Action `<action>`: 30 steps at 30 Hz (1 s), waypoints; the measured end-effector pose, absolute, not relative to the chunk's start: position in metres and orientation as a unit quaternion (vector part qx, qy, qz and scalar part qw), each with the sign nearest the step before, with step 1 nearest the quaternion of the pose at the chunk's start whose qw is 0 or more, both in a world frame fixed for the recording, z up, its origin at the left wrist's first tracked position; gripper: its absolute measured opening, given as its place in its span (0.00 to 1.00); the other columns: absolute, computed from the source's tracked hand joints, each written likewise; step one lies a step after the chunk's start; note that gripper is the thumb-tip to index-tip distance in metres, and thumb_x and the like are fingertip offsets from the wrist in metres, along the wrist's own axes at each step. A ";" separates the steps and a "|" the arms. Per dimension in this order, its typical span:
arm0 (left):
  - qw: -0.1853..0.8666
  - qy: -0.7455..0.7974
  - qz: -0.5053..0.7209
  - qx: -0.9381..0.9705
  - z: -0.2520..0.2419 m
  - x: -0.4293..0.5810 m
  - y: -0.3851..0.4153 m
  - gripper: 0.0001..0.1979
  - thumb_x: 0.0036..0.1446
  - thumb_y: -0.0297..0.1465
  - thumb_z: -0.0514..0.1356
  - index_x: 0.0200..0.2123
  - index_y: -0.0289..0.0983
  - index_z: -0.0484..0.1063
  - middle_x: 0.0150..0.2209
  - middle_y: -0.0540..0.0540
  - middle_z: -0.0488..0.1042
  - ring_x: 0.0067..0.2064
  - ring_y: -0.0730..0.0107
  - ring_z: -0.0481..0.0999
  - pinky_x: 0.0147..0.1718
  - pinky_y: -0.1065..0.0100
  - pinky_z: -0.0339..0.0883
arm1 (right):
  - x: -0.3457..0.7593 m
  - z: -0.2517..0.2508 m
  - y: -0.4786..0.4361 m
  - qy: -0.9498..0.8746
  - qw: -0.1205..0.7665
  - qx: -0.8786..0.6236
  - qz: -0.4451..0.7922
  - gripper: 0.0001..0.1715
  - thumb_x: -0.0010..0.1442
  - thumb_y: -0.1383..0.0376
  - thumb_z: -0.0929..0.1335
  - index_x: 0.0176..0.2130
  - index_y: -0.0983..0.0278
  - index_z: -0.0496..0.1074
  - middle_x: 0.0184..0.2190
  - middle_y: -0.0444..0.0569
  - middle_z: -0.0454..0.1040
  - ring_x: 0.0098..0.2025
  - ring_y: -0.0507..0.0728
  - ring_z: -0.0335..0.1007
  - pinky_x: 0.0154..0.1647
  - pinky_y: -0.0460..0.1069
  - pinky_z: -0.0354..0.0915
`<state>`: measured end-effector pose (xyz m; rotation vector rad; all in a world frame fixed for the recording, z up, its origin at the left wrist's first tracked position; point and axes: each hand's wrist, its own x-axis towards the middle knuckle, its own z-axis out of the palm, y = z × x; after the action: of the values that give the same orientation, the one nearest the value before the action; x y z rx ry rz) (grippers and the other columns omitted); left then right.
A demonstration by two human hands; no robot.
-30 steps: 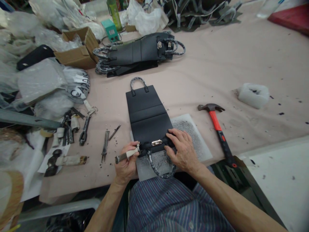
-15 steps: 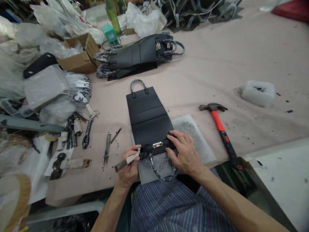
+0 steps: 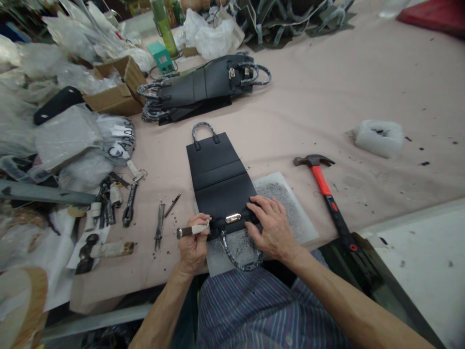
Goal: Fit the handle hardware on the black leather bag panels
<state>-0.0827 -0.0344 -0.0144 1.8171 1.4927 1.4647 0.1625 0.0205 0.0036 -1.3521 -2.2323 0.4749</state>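
Note:
A black handbag piece [image 3: 222, 165] lies flat before me, with plastic-wrapped handles at its far and near ends. Across its near part runs a strap with a shiny metal clasp plate [image 3: 233, 218]. My left hand [image 3: 194, 245] is closed round a short punch-like tool [image 3: 191, 230] wrapped in pale tape, its metal tip at the strap's left end. My right hand [image 3: 274, 228] grips the strap's right end, fingers on top and thumb at the near edge. Under the bag lies a translucent, scuffed cutting board [image 3: 294, 208].
To the right lie a claw hammer [image 3: 323, 189] and a white block-like container [image 3: 379, 138]. Left are a pair of tweezers [image 3: 159, 225], a ball-headed hammer [image 3: 87, 252] and several wrapped tools [image 3: 109, 198]. Stacked black bags [image 3: 203, 85] and a cardboard box [image 3: 116, 87] stand farther back.
The tool in my left hand has swung from slanting down-left to nearly level. My right hand keeps its place on the strap. The whole view has shifted slightly.

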 end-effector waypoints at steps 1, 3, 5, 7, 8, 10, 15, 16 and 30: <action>0.181 0.533 0.516 0.645 -0.015 -0.082 -0.034 0.03 0.67 0.27 0.57 0.42 0.38 0.70 0.45 0.44 0.76 0.46 0.64 0.80 0.47 0.58 0.77 | 0.163 0.004 0.020 -0.816 0.245 -0.493 0.175 0.24 0.62 0.62 0.69 0.57 0.62 0.70 0.62 0.55 0.69 0.64 0.67 0.61 0.70 0.66 0.48; 0.176 0.541 0.509 0.646 -0.015 -0.082 -0.033 0.02 0.67 0.28 0.57 0.42 0.38 0.70 0.45 0.44 0.76 0.45 0.64 0.80 0.46 0.58 0.77 | 0.162 0.003 0.020 -0.815 0.252 -0.490 0.178 0.24 0.62 0.62 0.69 0.57 0.62 0.70 0.62 0.56 0.69 0.64 0.67 0.61 0.69 0.66 0.49; 0.170 0.548 0.500 0.648 -0.016 -0.082 -0.033 0.03 0.67 0.28 0.57 0.42 0.39 0.70 0.45 0.43 0.76 0.45 0.64 0.80 0.46 0.58 0.76 | 0.161 0.003 0.019 -0.814 0.261 -0.487 0.180 0.24 0.62 0.62 0.69 0.57 0.62 0.70 0.61 0.56 0.69 0.64 0.67 0.62 0.69 0.67 0.49; 0.160 0.549 0.494 0.655 -0.016 -0.082 -0.032 0.03 0.67 0.28 0.57 0.42 0.39 0.70 0.45 0.43 0.76 0.45 0.64 0.80 0.46 0.59 0.76 | 0.162 0.003 0.020 -0.813 0.276 -0.477 0.187 0.22 0.62 0.61 0.69 0.56 0.62 0.71 0.60 0.56 0.70 0.63 0.67 0.63 0.68 0.67 0.51; 0.153 0.547 0.493 0.659 -0.015 -0.082 -0.031 0.03 0.66 0.27 0.57 0.41 0.39 0.70 0.45 0.44 0.77 0.45 0.64 0.80 0.46 0.60 0.75 | 0.164 0.004 0.021 -0.811 0.292 -0.470 0.191 0.21 0.63 0.60 0.69 0.55 0.62 0.71 0.59 0.56 0.71 0.62 0.67 0.64 0.67 0.67 0.54; 0.142 0.545 0.488 0.667 -0.013 -0.081 -0.030 0.04 0.66 0.27 0.57 0.41 0.39 0.71 0.44 0.44 0.77 0.45 0.65 0.80 0.46 0.61 0.75 | 0.174 0.007 0.024 -0.798 0.333 -0.465 0.190 0.19 0.65 0.60 0.67 0.54 0.63 0.71 0.57 0.57 0.72 0.60 0.65 0.66 0.64 0.64 0.60; 0.130 0.551 0.492 0.661 -0.010 -0.075 -0.029 0.05 0.64 0.26 0.57 0.42 0.38 0.71 0.42 0.44 0.78 0.44 0.65 0.81 0.45 0.63 0.75 | 0.244 0.012 0.043 -0.747 0.288 -0.595 0.070 0.22 0.64 0.59 0.66 0.54 0.67 0.71 0.57 0.63 0.70 0.59 0.70 0.65 0.61 0.64 0.63; 0.129 0.550 0.496 0.659 -0.009 -0.074 -0.029 0.04 0.64 0.26 0.57 0.41 0.38 0.71 0.42 0.44 0.78 0.44 0.65 0.81 0.45 0.63 0.75 | 0.261 0.012 0.047 -0.731 0.239 -0.636 0.055 0.24 0.63 0.59 0.67 0.54 0.69 0.71 0.56 0.66 0.70 0.59 0.72 0.65 0.60 0.66 0.62; 0.132 0.560 0.511 0.639 -0.011 -0.072 -0.032 0.05 0.61 0.27 0.57 0.38 0.39 0.72 0.39 0.44 0.78 0.42 0.63 0.80 0.44 0.64 0.75 | 0.261 0.078 0.058 -0.385 0.288 -0.654 0.584 0.07 0.59 0.64 0.66 0.31 0.60 0.61 0.22 0.38 0.61 0.17 0.48 0.52 0.15 0.43 0.53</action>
<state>-0.0720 -0.0321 -0.0115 1.8557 1.6246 1.4822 0.2608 0.0580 0.0784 -1.7465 -1.0270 1.5599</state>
